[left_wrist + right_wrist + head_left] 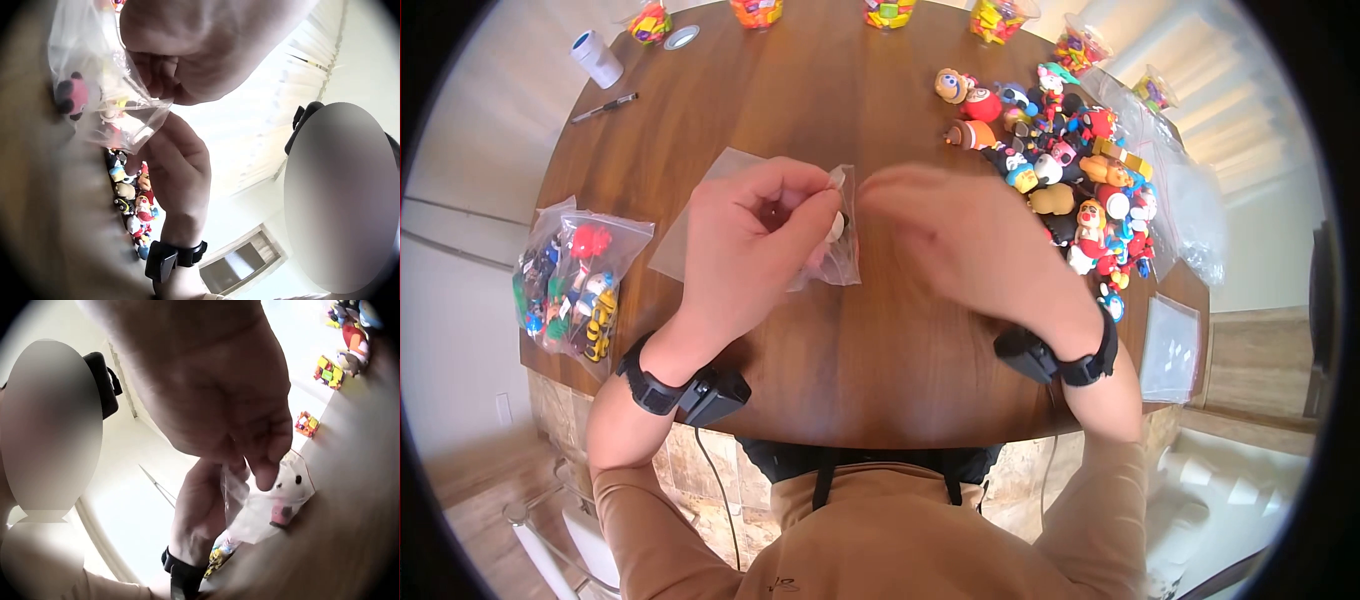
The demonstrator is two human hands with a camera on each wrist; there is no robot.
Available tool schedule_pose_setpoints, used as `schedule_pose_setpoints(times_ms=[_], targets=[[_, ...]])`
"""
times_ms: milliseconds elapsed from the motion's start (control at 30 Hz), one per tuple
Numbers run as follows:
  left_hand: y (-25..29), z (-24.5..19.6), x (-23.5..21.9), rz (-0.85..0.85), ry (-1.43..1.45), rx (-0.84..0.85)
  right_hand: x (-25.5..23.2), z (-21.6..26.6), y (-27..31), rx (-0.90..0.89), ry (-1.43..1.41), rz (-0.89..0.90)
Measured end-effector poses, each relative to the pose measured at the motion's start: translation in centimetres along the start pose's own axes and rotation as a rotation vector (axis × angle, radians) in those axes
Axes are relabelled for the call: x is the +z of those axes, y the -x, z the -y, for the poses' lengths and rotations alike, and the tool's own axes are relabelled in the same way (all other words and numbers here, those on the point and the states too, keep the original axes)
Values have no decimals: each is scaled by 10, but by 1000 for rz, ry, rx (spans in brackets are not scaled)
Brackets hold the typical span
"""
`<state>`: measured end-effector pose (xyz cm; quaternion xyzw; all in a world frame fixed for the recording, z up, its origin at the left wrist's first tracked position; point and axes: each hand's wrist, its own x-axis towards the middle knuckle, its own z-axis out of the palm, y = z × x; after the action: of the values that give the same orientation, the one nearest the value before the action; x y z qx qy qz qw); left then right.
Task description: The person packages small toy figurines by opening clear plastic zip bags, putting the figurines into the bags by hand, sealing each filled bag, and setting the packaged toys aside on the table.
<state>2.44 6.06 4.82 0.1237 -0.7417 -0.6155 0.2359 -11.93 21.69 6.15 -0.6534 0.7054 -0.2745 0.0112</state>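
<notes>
My left hand (745, 240) pinches the top of a clear zip bag (847, 268) between thumb and fingertips, over the middle left of the table. Inside the bag sits a pink and black toy figure (79, 95), with a pale figure (111, 114) beside it in the left wrist view. My right hand (960, 235) is blurred just right of the bag, its fingers pointing toward the bag's edge and loosely bent. In the right wrist view one right fingertip (267, 480) overlaps the bag. Part of the bag hides behind my left hand.
A heap of toy figures (1090, 180) lies to the right, by plastic bags (1190, 200) and a flat bag stack (1172, 350). A filled bag (575, 280) rests at left. Cups of colored pieces (890, 12) line the far edge, with a pen (605, 107) and white bottle (596, 60).
</notes>
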Motion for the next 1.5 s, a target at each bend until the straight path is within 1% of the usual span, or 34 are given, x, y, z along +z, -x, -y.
schedule_pose_setpoints(times_ms=[33, 67, 133, 167, 200, 267, 300, 367, 433, 467, 533, 567, 633, 667, 733, 767, 800, 833, 867, 933, 967, 1033, 1067, 1133, 1167, 1233, 1267, 1300, 1333, 1367, 1400, 1433, 1467, 1500], targets=[[0, 1, -1, -7, -1, 0, -8, -12, -2, 21, 157, -11], [-2, 3, -2, 21, -15, -14, -10, -27, -3, 46, 254, -97], [-5, 7, -8, 42, -48, -33, -12, -55, -3, 159, 437, -45], [-7, 10, -9, 146, -270, 6, -9, -69, 2, 233, 496, 5], [-8, 11, -12, 255, -492, 40, -7, -78, 7, 199, 521, -9], [-9, 11, -12, 283, -537, 18, -5, -87, 8, 159, 529, -21], [-9, 12, -11, 322, -565, 13, -9, -86, 6, 183, 499, 40], [-10, 13, -12, 294, -540, 10, -11, -85, 4, 206, 466, 98], [-11, 15, -13, 304, -399, -119, -8, -82, 7, 164, 423, -24], [-13, 14, -14, 302, -403, -123, -13, -74, 4, 163, 418, -25], [-15, 14, -16, 206, -100, -159, -27, -49, -3, 501, -75, 146], [-15, 15, -16, 206, -100, -163, -25, -43, -3, 502, -78, 149], [-17, 15, -17, 172, -181, -50, -20, -33, -5, 499, -790, 168], [-16, 14, -16, 172, -181, -49, -18, -28, -6, 499, -789, 168], [-13, 10, -13, 216, -156, -116, -11, -17, -10, 596, -857, 257], [-12, 7, -12, 212, -154, -110, -7, -12, -13, 645, -888, 304], [-11, 5, -10, 153, -196, -64, -1, -9, -15, 663, -909, 279], [-9, 2, -9, 95, -237, -18, 3, -7, -17, 664, -906, 279], [-5, 1, -10, 98, -230, -16, 8, -4, -18, 651, -943, 272], [-4, -2, -11, 13, -391, 119, 17, 0, -18, 618, -1008, 209], [-3, -5, -8, 35, -364, 143, 24, 3, -19, 639, -980, 182], [2, -11, -8, -14, -469, 132, 34, 7, -21, 532, -1224, 203], [0, -11, -9, 3, -449, 149, 32, 7, -21, 547, -1205, 182], [-1, -11, -11, -60, -483, 124, 27, 4, -24, 305, -922, 354], [-2, -12, -11, -64, -474, 129, 22, 1, -24, 308, -911, 358], [-3, -13, -15, -14, -769, 198, 3, -12, -25, 174, -142, 163], [-3, -8, -17, -27, -763, 194, -5, -24, -28, 224, 65, 141], [-4, -1, -18, 55, -913, 242, -15, -42, -33, 272, 269, 113], [-5, 4, -20, 142, -1066, 290, -21, -75, -33, 121, 492, 23], [-5, 5, -21, 136, -1069, 291, -22, -107, -30, -32, 712, -76], [-6, 4, -22, 137, -1029, 256, -22, -126, -27, -36, 714, -80], [-7, 4, -22, 137, -987, 221, -23, -140, -25, 30, 748, -39], [-9, 5, -23, 132, -988, 224, -25, -141, -26, 96, 782, 1], [-10, 7, -25, 123, -978, 210, -26, -142, -27, 90, 785, -2]])
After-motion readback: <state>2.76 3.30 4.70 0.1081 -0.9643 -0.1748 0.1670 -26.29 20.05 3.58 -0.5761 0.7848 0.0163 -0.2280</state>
